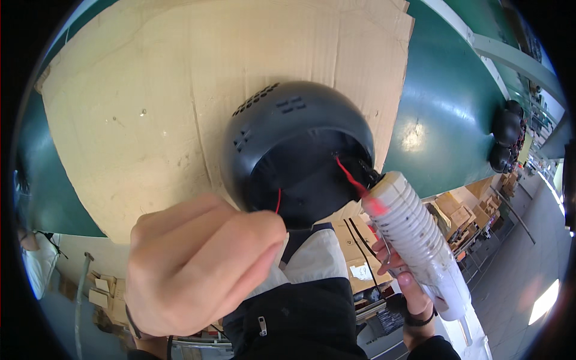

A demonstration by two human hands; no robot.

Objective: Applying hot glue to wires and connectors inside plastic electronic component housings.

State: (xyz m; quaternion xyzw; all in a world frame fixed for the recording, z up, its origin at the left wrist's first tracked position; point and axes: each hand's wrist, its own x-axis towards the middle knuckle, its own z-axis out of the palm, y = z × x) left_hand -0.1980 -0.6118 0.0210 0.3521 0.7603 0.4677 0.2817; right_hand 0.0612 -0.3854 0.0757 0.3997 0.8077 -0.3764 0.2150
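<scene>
A round black plastic housing [300,114] with vent slots rests on a cardboard sheet, its wide opening facing me. My left hand [201,264] is closed in a fist at the housing's near left edge. A thin red wire [278,200] runs from its fingers into the opening. My right hand [414,294] is wrapped round a white ribbed hot glue gun [420,240], partly hidden behind its body. The gun's dark nozzle [371,177] points into the right side of the opening. Just left of the nozzle, another red wire [349,174] passes into the housing.
The cardboard sheet [138,78] covers much of a green tabletop [444,114]. More black round parts [508,132] sit at the table's far right. Cardboard boxes [465,219] stand beyond the right edge, and a metal post [83,300] rises at lower left. Another person [39,258] is at far left.
</scene>
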